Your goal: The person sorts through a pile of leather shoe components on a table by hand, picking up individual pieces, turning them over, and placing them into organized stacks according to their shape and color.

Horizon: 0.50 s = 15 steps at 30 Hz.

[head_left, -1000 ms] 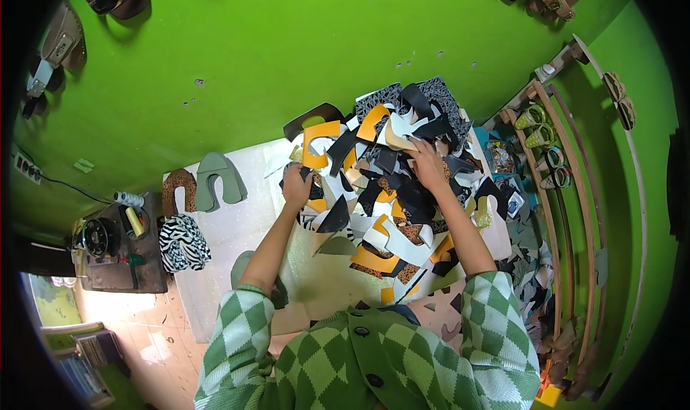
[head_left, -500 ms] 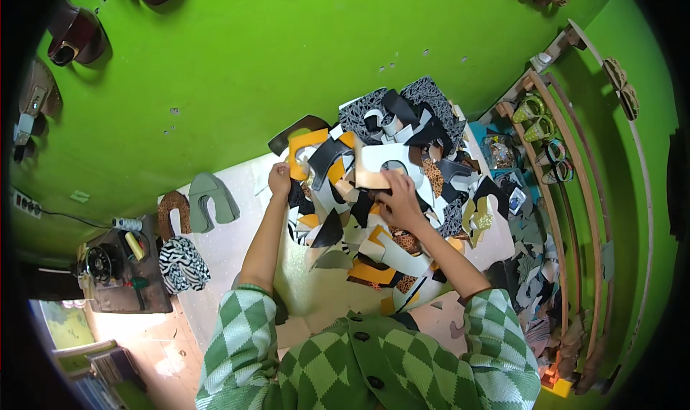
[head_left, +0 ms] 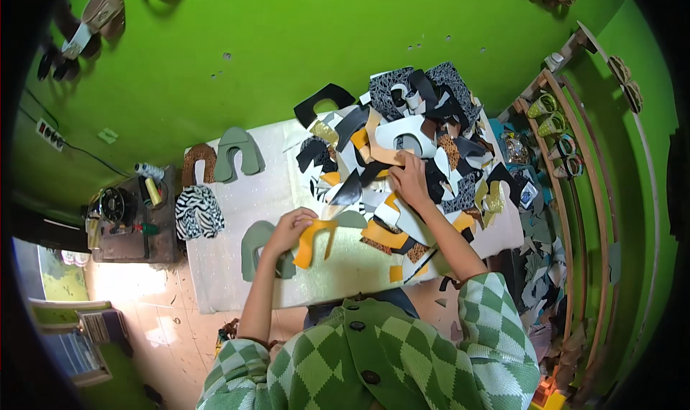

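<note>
Two bare hands are at work here: your left hand (head_left: 290,230) pinches an orange cut-out piece (head_left: 306,245) by its upper end, over the pale table (head_left: 244,201) and just beside the green arch-shaped pieces (head_left: 255,236). Your right hand (head_left: 410,176) is at the tan piece (head_left: 381,153) on the heap of cut pieces (head_left: 437,133); I cannot tell whether its fingers grasp or merely touch it. The pieces overlap loosely, so a sharp tug there could set neighbours sliding. Held at one end, the orange piece could twist or slip among the green ones. Your right forearm, low over the heap's near side, could sweep scraps off the edge.
</note>
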Available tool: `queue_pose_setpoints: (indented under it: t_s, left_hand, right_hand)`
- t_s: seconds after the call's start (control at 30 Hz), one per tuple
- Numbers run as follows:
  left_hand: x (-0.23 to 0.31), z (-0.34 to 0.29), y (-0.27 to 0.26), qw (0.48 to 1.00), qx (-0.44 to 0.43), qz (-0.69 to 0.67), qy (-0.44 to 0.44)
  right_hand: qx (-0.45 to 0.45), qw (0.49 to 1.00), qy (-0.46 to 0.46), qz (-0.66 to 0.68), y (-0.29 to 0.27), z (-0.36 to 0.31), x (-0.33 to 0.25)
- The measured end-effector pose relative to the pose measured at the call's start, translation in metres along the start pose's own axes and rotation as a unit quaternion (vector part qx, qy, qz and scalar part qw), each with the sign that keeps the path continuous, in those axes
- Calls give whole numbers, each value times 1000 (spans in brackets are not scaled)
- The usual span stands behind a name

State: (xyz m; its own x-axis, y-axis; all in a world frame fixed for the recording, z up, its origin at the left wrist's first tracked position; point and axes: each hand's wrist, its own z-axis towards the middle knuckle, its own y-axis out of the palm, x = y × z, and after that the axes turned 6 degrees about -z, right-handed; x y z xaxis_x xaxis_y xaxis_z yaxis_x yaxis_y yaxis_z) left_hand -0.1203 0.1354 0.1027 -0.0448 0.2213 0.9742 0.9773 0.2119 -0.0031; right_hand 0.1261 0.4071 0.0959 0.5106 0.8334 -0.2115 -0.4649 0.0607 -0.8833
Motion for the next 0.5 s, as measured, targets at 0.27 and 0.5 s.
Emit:
queue_pose_setpoints:
  t_s: [0.27,0.5]
  left_hand:
    - [-79,-60,47,989,67,128,-35]
    - [-144,-82,62,967,195,158,39]
  right_hand:
    - [28,957,193,213,-19,-85,-74]
    - [-91,875,255,402,-3,-161,-137]
